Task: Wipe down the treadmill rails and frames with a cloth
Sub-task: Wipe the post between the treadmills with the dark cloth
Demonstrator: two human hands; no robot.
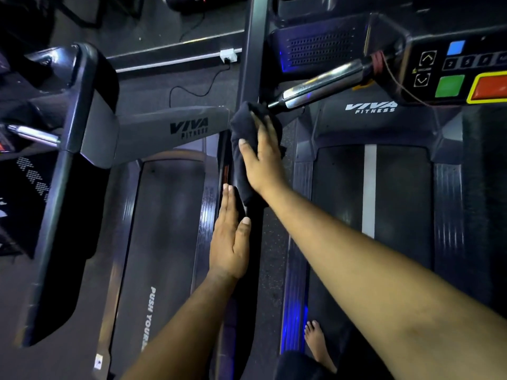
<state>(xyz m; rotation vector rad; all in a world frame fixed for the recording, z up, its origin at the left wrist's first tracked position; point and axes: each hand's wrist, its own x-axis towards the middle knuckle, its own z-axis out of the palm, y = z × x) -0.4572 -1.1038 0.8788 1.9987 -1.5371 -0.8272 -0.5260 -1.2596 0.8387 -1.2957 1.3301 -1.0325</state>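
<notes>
Two treadmills stand side by side on the dark gym floor [270, 242], each with one belt. I have one dark cloth [244, 149], pressed against the black rail [253, 256] between them, just below the chrome handle [321, 86]. My right hand [263, 160] lies flat on the cloth, fingers straight. My left hand [230, 242] rests open on the rail's lower stretch. One bare foot [315, 341] stands on the right belt [397, 201].
</notes>
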